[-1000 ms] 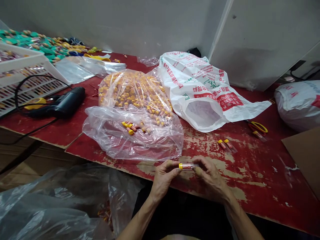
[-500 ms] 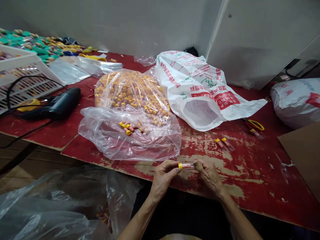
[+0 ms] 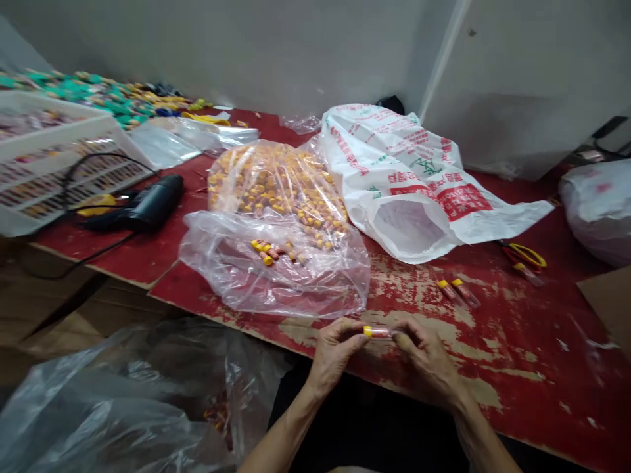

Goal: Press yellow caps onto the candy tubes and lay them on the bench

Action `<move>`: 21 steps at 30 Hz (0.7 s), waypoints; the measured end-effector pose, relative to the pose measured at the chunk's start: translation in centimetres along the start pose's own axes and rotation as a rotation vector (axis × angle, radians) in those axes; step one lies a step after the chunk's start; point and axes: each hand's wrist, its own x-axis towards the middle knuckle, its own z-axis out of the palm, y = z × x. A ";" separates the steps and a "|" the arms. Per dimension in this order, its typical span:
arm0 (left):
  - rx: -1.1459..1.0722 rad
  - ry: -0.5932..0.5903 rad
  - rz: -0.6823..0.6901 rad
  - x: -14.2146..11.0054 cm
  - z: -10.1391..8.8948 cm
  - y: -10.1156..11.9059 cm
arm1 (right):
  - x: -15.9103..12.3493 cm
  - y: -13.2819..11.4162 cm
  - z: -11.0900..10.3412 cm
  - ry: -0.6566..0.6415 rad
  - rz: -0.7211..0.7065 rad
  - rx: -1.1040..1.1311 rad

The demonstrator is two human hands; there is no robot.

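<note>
Both my hands pinch one small clear tube [image 3: 377,332] with a yellow cap, held level just above the near edge of the worn red table [image 3: 493,341]. My left hand [image 3: 335,355] grips the capped end and my right hand [image 3: 428,360] grips the other end. Beyond them lies a clear plastic bag [image 3: 276,243] full of the same yellow-capped tubes, its mouth towards me. Two loose tubes [image 3: 457,292] lie on the table to the right.
A white printed sack [image 3: 404,177] lies open behind the clear bag. Yellow-handled scissors [image 3: 525,257], a black heat gun [image 3: 148,205] with its cord, and a white slotted basket [image 3: 54,157] are on the table. Crumpled clear plastic [image 3: 123,401] fills the lower left.
The hands keep the tube in the same two-handed grip. The view has shifted slightly, so everything sits a little further right in the picture.
</note>
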 end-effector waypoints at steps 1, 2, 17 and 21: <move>0.008 -0.004 0.005 -0.2 0.2 0.1 | -0.1 -0.1 0.1 0.016 0.015 -0.022; 0.023 -0.014 0.014 -0.4 0.4 0.2 | -0.3 0.0 0.3 0.040 0.029 -0.039; 1.206 0.676 0.337 8.4 -12.4 8.1 | 1.2 7.5 -4.2 0.663 0.311 -0.722; 1.436 0.643 0.239 11.4 -14.4 7.7 | 1.7 7.0 -3.5 0.632 0.230 -0.950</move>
